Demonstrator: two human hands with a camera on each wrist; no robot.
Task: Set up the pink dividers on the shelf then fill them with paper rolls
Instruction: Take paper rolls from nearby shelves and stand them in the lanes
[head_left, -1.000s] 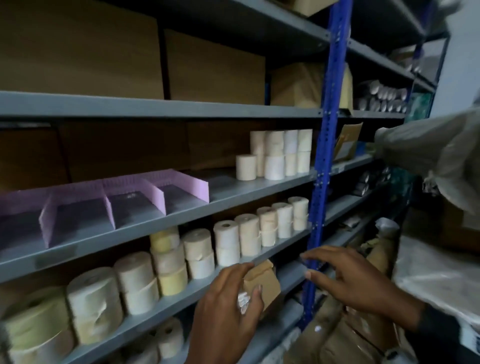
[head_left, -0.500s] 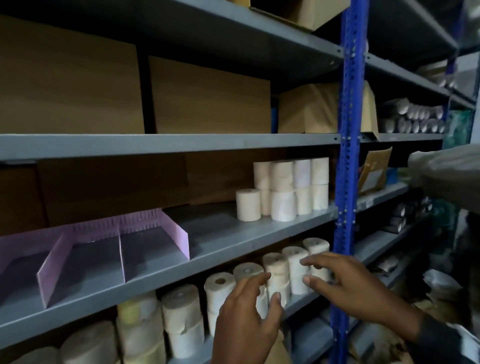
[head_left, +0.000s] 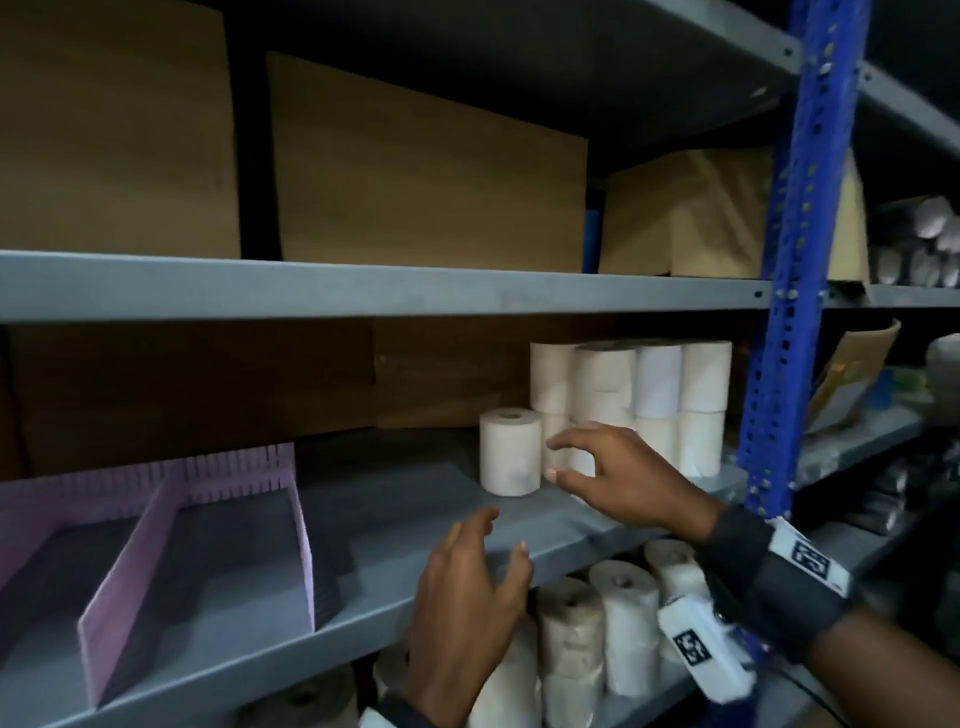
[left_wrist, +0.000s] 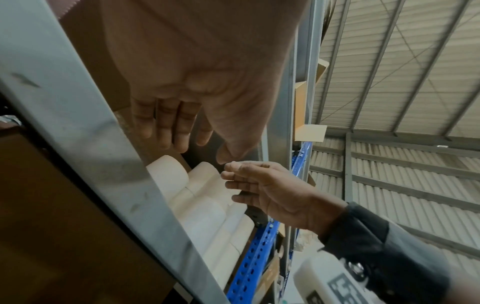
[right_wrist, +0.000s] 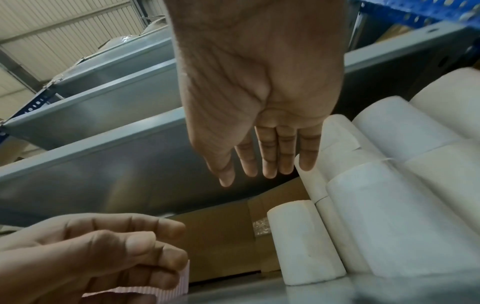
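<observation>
At the far left of the grey metal shelf (head_left: 395, 525) stand the pink corrugated plastic dividers (head_left: 197, 525): a slotted back strip runs along the rear, and upright panels come forward from it to the shelf's front edge, making open bays that hold no rolls. To their right a bare stretch of the grey board leads to a single cream paper roll (head_left: 509, 451) standing upright on its end, just in front and to the left of a stack of white paper rolls (head_left: 654, 395) piled two high against the blue perforated steel upright (head_left: 795, 291). The person's left hand (head_left: 467, 597) is raised in front of the shelf's front lip, below the single roll, fingers spread and loosely bent with nothing in them; in the right wrist view its fingertips (right_wrist: 168, 228) lie near the ribbed end of a pink panel without gripping it. Further right, the right hand (head_left: 628, 478) reaches over the shelf board, thumb and fingers parted in a wide C just beside the single roll and in front of the stack, holding nothing. Above, brown cardboard boxes (head_left: 426, 176) fill the upper shelf, and more cream rolls (head_left: 618, 634) stand on the shelf below.
</observation>
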